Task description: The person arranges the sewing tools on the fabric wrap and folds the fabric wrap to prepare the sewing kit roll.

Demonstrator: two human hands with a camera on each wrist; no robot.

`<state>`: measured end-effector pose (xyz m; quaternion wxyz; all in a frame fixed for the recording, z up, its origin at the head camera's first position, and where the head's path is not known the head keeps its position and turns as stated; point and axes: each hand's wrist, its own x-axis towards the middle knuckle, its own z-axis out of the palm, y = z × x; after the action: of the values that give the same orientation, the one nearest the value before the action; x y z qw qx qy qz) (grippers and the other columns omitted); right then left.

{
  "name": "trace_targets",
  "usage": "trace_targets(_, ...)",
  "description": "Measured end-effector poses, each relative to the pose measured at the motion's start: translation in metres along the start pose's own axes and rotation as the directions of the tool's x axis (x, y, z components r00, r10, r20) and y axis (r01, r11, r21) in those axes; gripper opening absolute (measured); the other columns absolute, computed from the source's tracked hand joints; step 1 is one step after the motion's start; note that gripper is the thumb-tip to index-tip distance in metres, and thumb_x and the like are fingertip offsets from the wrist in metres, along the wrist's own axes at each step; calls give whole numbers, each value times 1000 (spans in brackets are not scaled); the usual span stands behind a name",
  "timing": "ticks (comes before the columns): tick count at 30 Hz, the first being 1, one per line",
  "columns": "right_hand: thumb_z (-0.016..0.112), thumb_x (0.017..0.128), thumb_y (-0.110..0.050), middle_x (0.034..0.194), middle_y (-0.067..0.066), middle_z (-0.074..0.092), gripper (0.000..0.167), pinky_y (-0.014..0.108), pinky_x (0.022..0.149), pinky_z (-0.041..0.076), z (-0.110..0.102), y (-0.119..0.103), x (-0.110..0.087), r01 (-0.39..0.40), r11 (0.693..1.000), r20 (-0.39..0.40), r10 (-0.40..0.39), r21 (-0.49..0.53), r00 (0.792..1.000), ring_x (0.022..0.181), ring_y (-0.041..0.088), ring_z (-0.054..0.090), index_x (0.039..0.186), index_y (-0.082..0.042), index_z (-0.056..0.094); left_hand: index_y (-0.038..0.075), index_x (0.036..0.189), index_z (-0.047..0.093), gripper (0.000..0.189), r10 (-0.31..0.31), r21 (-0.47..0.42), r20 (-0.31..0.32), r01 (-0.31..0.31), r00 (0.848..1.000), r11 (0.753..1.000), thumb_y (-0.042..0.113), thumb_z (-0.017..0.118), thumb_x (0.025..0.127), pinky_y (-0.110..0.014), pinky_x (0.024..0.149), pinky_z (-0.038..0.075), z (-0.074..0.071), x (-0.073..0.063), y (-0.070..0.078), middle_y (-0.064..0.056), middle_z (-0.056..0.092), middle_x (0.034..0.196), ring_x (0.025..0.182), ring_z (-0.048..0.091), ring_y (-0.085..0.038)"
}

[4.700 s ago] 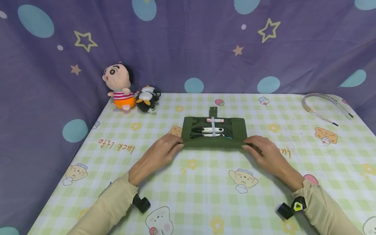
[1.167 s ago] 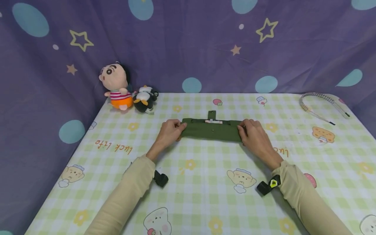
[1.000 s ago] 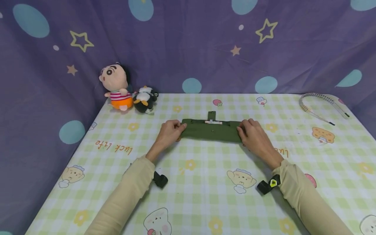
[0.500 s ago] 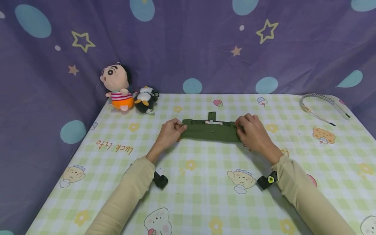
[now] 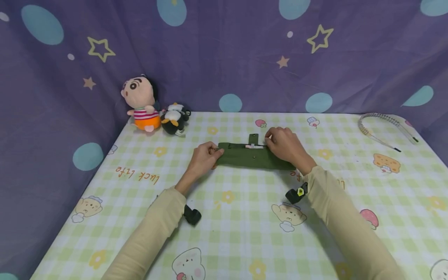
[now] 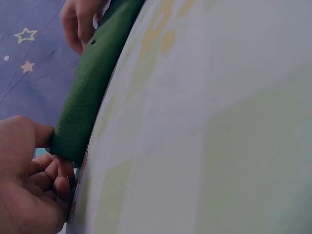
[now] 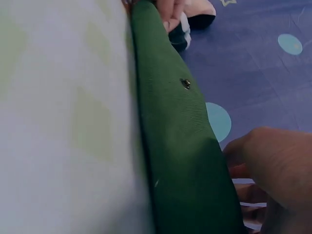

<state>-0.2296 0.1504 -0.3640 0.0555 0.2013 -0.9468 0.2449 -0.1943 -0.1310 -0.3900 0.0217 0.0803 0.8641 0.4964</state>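
Observation:
A green fabric roll pouch lies folded on the table, its long side across my view. A metal snap stud sits on its face. From its back edge a short snap strap sticks out flat, away from me. A pale pinkish-white item under a light band shows at the opening. My left hand pinches the pouch's left end between thumb and fingers. My right hand is over the right part of the back edge, loosely bent fingertips just right of the strap, apparently holding nothing.
Two plush toys, a striped-shirt doll and a penguin, stand at the back left. A headband-like loop lies at the back right. Behind the checked tablecloth hangs a purple curtain.
The pouch's near side was folded up over the pen-like items inside. My right hand then left the right end and moved left toward the strap; my left hand stayed on the left end.

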Motion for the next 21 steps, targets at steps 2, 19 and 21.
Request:
trace_targets(2,59,103,-8,100,21,71,23,54,82,53,2,-1,9,-14,1000,31,14,17,999,90,36,67,115,6,72,0,105,66,18,0,3,-2,0,1000,1000,18,64,105,-34,62,51,1,1,0,-5,55,69,52,58,-19)
trace_targets(19,56,103,-5,105,25,68,24,53,98,44,17,-3,34,-17,997,88,11,76,996,103,40,60,119,9,68,-1,103,66,18,10,7,-13,-10,1000,1000,16,64,105,-34,62,50,1,2,-1,-5,55,67,50,56,-17)
trace_targets(21,56,105,-6,101,22,66,19,50,90,47,15,-5,32,-44,988,86,32,146,996,94,37,60,116,7,65,-1,103,66,18,13,9,-13,-13,1000,1000,16,64,105,-34,63,50,1,2,-1,-5,55,67,50,57,-17)
